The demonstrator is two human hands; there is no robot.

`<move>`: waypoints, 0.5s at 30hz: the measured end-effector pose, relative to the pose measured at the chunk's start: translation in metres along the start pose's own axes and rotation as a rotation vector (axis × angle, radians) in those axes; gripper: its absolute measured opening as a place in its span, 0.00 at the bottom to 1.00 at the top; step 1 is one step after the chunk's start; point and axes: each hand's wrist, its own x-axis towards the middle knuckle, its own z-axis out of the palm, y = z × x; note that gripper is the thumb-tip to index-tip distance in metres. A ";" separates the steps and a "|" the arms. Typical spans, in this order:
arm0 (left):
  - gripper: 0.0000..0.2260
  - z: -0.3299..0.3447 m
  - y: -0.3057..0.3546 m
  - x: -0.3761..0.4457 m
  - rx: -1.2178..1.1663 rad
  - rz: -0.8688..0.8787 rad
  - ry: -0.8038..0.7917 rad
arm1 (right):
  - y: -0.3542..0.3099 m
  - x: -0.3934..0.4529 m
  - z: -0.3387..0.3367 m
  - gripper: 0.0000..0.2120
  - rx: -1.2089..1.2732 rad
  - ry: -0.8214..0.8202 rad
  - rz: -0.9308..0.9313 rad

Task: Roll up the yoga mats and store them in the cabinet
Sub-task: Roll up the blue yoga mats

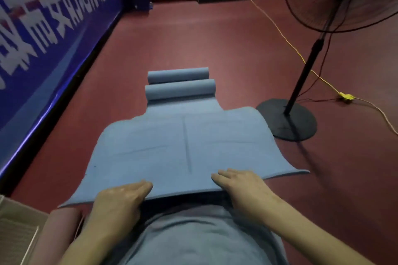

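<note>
- Both hands, left hand (120, 200) and right hand (239, 185), at lower centre: each grip curls over the blue yoga mat (183, 146) near edge.
- Step: starting the roll; next, tuck tightly toward two rolled mats (178, 84).

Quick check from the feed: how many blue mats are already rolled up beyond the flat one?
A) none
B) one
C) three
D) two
D: two rolled blue mats lie side by side on the red floor at the far end of the flat mat, whose near edge both hands are on.
</note>
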 end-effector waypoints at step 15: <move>0.24 -0.030 0.042 -0.096 -0.285 -0.230 -0.085 | -0.011 -0.094 0.002 0.13 0.747 0.115 0.080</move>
